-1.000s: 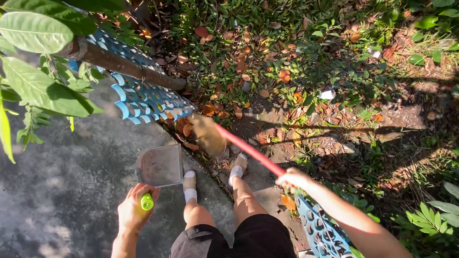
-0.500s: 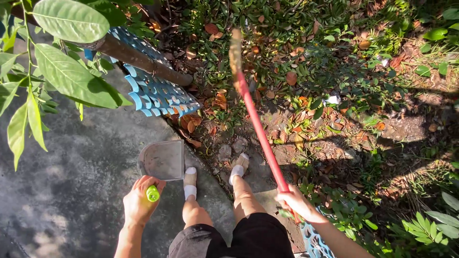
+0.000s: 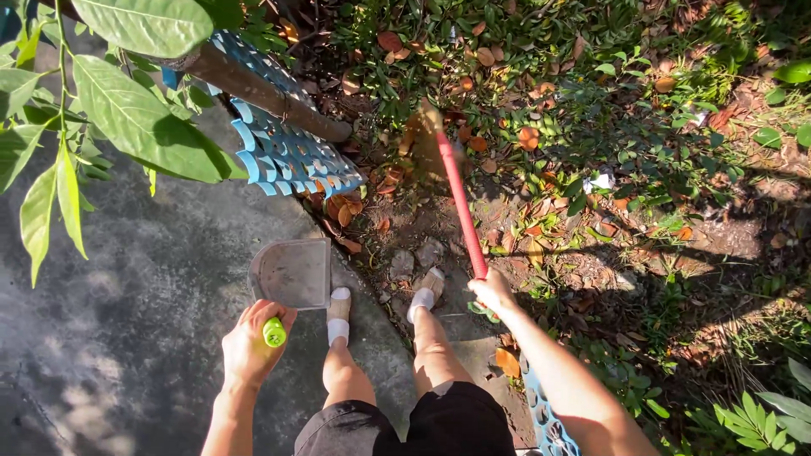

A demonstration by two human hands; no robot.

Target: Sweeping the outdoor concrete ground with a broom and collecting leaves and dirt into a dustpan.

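My left hand grips the green handle of a grey dustpan, which rests on the concrete by my left foot. My right hand is closed around the red handle of a broom. Its blurred bristle head points away from me over the soil and dry leaves. My feet in pale slippers stand at the concrete's edge.
Blue lattice fencing and a brown post lie at the upper left. More blue lattice is by my right leg. Green leafy branches hang near the camera. Brown fallen leaves litter the planted ground.
The broom head has swung from near my feet outward and to the right over the soil. My right hand moved closer to my body. The dustpan hand stayed in place.
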